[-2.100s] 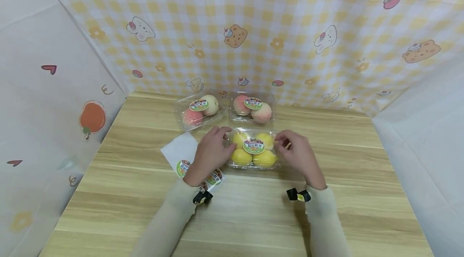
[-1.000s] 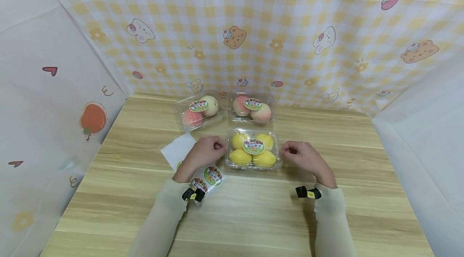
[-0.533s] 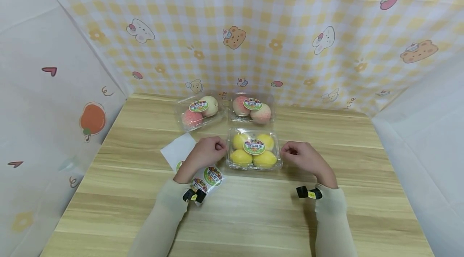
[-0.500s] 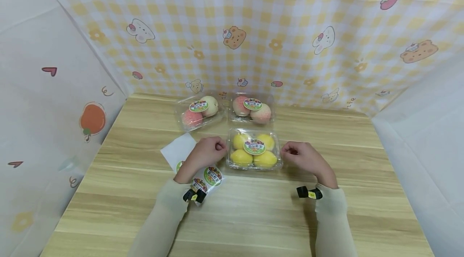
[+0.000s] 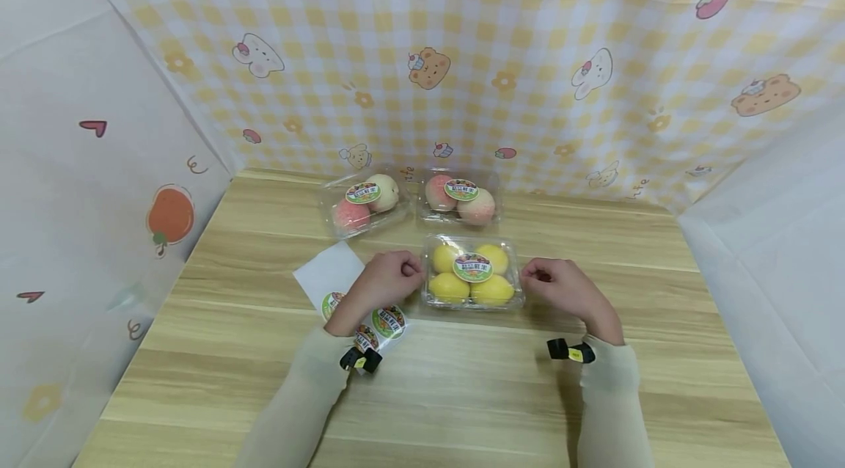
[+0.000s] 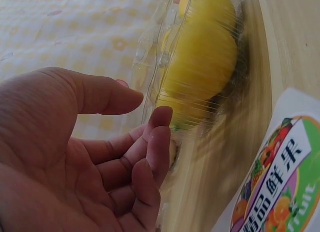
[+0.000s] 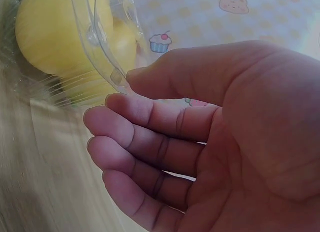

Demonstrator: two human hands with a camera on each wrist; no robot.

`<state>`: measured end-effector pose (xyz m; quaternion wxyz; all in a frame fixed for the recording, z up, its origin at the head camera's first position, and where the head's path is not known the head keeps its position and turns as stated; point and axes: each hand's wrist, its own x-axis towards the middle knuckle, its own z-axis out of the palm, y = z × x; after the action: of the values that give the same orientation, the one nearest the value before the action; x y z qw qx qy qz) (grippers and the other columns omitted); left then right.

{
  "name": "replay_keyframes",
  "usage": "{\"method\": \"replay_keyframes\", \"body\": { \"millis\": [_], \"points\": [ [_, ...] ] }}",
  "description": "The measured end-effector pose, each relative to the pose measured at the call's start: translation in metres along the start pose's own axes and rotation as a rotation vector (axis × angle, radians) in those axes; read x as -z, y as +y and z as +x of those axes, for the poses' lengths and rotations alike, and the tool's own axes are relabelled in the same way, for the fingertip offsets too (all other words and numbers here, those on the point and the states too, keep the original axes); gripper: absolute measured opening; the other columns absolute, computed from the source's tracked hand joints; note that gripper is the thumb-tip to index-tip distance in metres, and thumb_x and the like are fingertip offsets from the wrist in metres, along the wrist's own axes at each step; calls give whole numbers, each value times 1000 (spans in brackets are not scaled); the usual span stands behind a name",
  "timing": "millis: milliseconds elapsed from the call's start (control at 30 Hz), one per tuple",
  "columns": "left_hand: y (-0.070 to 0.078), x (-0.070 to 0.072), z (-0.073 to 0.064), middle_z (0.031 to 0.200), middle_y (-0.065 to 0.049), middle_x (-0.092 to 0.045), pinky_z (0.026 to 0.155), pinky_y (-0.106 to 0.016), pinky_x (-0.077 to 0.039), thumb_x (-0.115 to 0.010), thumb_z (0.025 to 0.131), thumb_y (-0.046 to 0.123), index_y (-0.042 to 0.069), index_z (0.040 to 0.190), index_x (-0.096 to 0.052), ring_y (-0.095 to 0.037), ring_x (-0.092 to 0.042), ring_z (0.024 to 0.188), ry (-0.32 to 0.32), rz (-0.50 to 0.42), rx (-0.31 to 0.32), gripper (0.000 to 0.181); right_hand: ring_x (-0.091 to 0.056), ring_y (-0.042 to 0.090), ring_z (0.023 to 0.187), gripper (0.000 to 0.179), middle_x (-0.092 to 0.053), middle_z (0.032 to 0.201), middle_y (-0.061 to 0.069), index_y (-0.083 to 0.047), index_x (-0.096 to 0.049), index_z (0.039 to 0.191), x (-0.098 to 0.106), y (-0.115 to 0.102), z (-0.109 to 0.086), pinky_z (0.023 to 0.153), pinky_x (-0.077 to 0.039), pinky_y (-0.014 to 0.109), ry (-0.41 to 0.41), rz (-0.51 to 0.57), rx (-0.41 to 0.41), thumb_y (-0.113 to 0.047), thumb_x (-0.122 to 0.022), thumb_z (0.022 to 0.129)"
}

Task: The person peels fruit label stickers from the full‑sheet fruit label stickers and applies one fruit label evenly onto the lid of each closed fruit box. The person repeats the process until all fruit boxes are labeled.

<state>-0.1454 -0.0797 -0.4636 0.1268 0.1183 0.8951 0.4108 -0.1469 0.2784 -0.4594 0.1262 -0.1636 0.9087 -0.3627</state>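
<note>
A clear plastic fruit box (image 5: 475,306) with several lemons (image 5: 493,290) stands on the table in front of me, its lid down and a round fruit sticker (image 5: 473,268) on top. At its left edge my left hand (image 5: 388,279) has thumb and forefinger about the rim; in the left wrist view a small gap shows between their tips. My right hand (image 5: 566,286) pinches the opposite rim, as the right wrist view shows, with thumb (image 7: 145,81) above and forefinger below. Under my left wrist lies a sheet of fruit stickers (image 5: 330,268), partly hidden.
Behind the lemons stand two more clear boxes, a left one (image 5: 328,213) and a right one (image 5: 496,196), each with two peach-like fruits and a sticker. A checked curtain (image 5: 528,123) borders the wooden table (image 5: 647,255) at the back.
Over the last half second the lemon box has slid slightly right, both hands moving with it. Earlier, my fingers came down from the top corners to the side rims.
</note>
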Motion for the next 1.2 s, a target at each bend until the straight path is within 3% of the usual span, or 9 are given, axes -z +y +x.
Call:
{"method": "replay_keyframes", "body": {
  "millis": [533, 800, 1100, 1200],
  "points": [
    [8, -14, 0, 81, 1, -67, 61, -25, -43, -63, 97, 13, 5, 111, -79, -9, -53, 60, -56, -19, -91, 22, -61, 19, 85, 14, -75, 97, 1, -5, -80, 109, 14, 11, -9, 75, -53, 31, 13, 22, -83, -15, -69, 107],
    [15, -20, 0, 88, -2, -71, 69, -25, -47, -65, 93, 10, 0, 117, -79, -10, -56, 68, -45, 25, -152, 29, -61, 21, 87, 17, -75, 99, 4, -3, -79, 112, 18, 12, -13, 75, -52, 32, 19, 27, -116, -16, -69, 108],
    [21, -32, 4, 93, 6, -74, 84, -33, -57, -80, 98, 16, 0, 126, -75, -7, -64, 80, -67, 37, -123, 32, -63, 23, 91, 18, -75, 104, 7, -3, -78, 114, 25, 19, -19, 78, -54, 34, 44, -2, -142, -17, -68, 108],
    [25, -34, 4, 94, 6, -73, 82, -32, -57, -81, 99, 16, 0, 127, -74, -7, -63, 79, -72, 40, -111, 34, -63, 24, 92, 19, -75, 105, 7, -2, -78, 115, 27, 20, -21, 79, -54, 34, 48, -5, -145, -17, -68, 108]
  ]
}}
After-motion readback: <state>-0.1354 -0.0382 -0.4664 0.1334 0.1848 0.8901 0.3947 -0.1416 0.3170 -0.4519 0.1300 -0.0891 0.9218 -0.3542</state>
